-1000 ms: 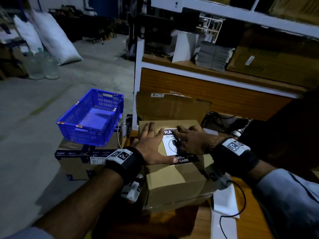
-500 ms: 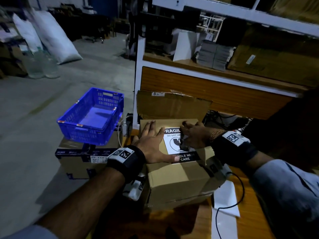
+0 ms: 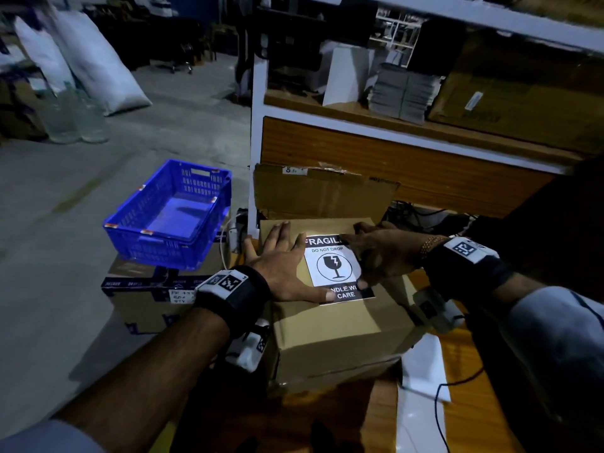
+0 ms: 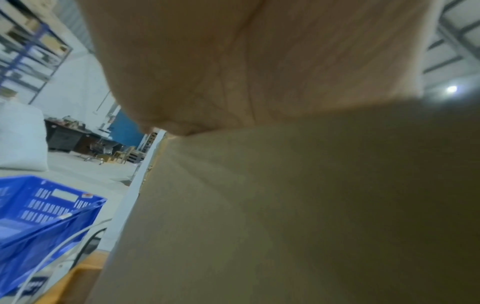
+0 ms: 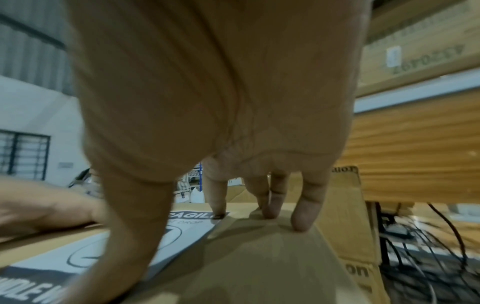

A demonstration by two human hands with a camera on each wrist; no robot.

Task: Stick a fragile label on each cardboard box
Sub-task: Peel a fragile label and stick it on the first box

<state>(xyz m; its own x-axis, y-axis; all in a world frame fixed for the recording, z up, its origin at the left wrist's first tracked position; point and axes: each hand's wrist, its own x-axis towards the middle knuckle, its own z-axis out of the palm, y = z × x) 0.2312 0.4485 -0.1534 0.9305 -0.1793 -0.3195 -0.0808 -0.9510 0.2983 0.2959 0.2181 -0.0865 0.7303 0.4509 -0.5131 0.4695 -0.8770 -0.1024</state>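
Label (image 3: 333, 266) lies flat on box (image 3: 333, 335) top at counter's far edge; L hand (image 3: 284, 266) spread flat, thumb on label's near-left corner; R hand (image 3: 379, 253) fingers straight, pressing right edge.

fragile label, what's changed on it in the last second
The right hand has slid off the middle of the fragile label toward its right edge, uncovering the FRAGILE heading and broken-glass symbol. The left hand stays flat on the cardboard box, thumb on the label's lower left corner. The blue crate has not moved.
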